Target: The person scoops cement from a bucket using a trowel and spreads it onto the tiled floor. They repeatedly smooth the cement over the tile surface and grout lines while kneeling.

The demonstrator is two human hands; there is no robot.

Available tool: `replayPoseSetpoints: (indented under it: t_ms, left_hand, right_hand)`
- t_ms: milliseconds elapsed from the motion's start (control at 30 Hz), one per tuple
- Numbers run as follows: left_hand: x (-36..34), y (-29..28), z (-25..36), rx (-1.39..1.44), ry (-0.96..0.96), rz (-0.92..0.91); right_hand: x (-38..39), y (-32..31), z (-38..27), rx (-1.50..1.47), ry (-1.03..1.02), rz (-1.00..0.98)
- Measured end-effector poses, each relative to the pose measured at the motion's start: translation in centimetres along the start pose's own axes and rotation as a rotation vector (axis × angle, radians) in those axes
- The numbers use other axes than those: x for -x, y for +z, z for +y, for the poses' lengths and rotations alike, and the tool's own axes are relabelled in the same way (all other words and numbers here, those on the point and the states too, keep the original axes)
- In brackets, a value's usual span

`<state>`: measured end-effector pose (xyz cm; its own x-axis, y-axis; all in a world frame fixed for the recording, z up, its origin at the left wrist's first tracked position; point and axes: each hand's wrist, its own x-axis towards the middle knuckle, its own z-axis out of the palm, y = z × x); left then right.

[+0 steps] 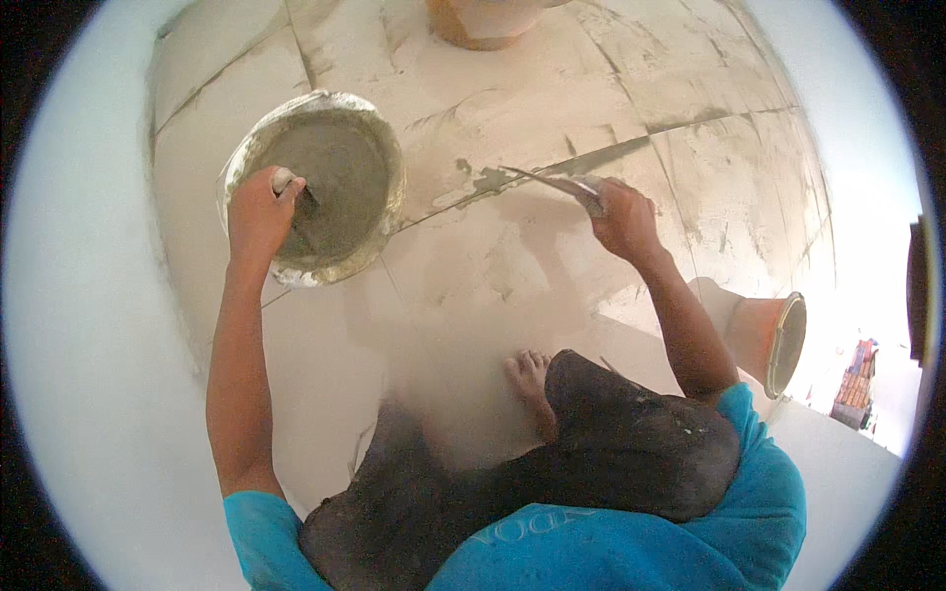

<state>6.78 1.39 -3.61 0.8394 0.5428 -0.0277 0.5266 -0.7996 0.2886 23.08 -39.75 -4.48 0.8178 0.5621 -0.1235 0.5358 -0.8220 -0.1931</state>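
Note:
Thick grey grout [345,182] fills much of a round, splattered basin [393,158] standing on the floor at my left. My left hand [254,215] is closed round the pale handle of a tool [283,179], whose dark end dips into the grout. My right hand [628,225] grips a flat trowel [560,183] low above the tiled floor. The trowel's tip points left, close to a wet grout smear [490,180] on a tile joint [621,153]. How far the left tool reaches into the grout is hidden.
Large beige tiles [493,246] with dusty grey smears cover the floor. An orange bucket [481,25] stands at the far edge, and another bucket [757,340] is tilted at the right. A pale wall [89,295] rises at left; stacked reddish blocks [857,384] show beyond the right side.

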Motion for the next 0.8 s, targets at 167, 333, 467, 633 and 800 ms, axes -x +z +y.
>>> replayPoseSetpoints:
  t_ms: [167,333,467,633,800]
  left_hand:
    - [-1.3,3.0,1.4,0.148,0.144,0.09]
    - [0.4,2.6,3.0,0.23,0.24,-0.034]
    - [2.1,0.2,2.9,0.155,0.055,-0.192]
    - [1.1,-0.9,0.3,0.023,-0.042,-0.086]
    - [-0.9,2.5,0.3,0.046,0.205,0.112]
  right_hand:
    - [0.3,0.0,0.2,-0.02,-0.003,-0.017]
    - [0.8,-0.5,0.1,-0.037,0.007,-0.023]
    - [0.9,0.1,1.0,-0.103,-0.016,0.012]
    - [0.2,-0.3,0.2,-0.087,-0.007,-0.042]
    - [0.4,-0.1,0.3,-0.09,-0.011,-0.039]
